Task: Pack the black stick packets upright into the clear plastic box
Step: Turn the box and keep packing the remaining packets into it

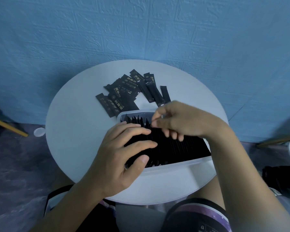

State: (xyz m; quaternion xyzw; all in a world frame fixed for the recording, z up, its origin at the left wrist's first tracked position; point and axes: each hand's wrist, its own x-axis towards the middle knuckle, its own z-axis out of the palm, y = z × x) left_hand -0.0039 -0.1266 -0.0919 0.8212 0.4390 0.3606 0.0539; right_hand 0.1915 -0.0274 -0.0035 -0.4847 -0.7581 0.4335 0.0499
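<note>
shorts with a purple band (197,213) cover my lap, under the round white worktop (77,148). loose black stick packets (124,94) lie flat at its far side, just beyond the clear plastic box (182,164). inside it, upright packets (177,148) form a tight dark row. my left hand (124,153) lies on their tops, fingers fairly straight, hiding the row's left end. my right hand (179,121) hovers over the far end, fingers curled and blurred; i cannot tell whether they pinch anything.

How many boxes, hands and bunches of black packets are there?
Clear box: 1
Hands: 2, left hand, right hand
Packet bunches: 2, loose heap on table, upright row in box
Total: 5
</note>
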